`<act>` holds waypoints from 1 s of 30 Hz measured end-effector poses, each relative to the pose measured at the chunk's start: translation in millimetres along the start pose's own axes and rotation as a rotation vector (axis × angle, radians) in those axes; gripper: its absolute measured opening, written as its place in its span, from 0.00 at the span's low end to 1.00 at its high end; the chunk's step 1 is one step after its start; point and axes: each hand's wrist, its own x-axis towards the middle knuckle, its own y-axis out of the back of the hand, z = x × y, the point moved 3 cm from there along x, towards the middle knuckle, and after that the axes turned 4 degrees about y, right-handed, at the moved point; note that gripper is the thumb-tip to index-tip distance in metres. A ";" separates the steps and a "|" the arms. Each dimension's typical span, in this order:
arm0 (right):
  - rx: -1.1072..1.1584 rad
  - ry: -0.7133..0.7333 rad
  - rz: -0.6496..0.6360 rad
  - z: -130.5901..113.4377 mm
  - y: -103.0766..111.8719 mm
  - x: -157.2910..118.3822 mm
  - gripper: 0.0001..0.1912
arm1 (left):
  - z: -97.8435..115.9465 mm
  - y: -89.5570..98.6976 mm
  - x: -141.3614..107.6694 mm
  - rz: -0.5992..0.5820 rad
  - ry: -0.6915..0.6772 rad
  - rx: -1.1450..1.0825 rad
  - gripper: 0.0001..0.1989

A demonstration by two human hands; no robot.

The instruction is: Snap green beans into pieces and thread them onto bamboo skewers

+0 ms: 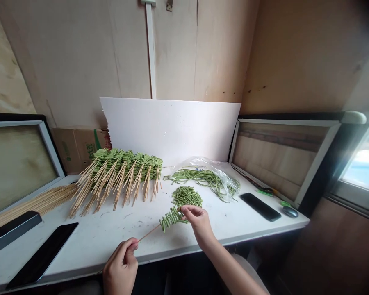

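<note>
My left hand pinches the bare lower end of a thin wooden skewer near the table's front edge. Short cut green bean pieces are threaded crosswise along the skewer's upper part. My right hand is closed at the skewer's far tip, its fingertips pressed together beside the last bean pieces; whether a loose piece is between them is hard to tell. Just behind that hand lies a pile of cut bean pieces. Long whole green beans lie farther back, partly under a clear plastic bag.
Stacked bean skewers stand at the back left, sticks forward. Bare skewers, a black slab and a grey-black box lie left. A phone and a mouse lie right. A white board stands behind.
</note>
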 end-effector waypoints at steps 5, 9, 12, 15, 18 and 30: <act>0.050 -0.033 0.017 6.4 -0.5 -0.5 0.18 | 2.2 0.6 1.1 0.000 -0.034 0.030 0.10; 0.081 -0.049 0.039 12.2 -1.2 -0.1 0.19 | -0.9 -2.6 -1.5 -0.009 -0.042 0.013 0.10; 0.095 -0.054 0.047 15.8 -1.5 0.0 0.19 | -3.9 -4.5 -3.5 -0.015 -0.029 0.013 0.10; 0.092 -0.052 0.059 18.5 -1.9 -0.5 0.19 | -6.0 -5.7 -4.7 -0.031 -0.025 -0.003 0.11; 0.100 -0.068 0.075 19.1 -2.5 -0.8 0.19 | -7.4 -7.3 -4.5 -0.042 -0.018 -0.021 0.11; 0.021 -0.086 -0.017 14.1 -2.8 2.8 0.20 | -13.2 -9.4 -1.6 -0.096 0.060 -0.027 0.10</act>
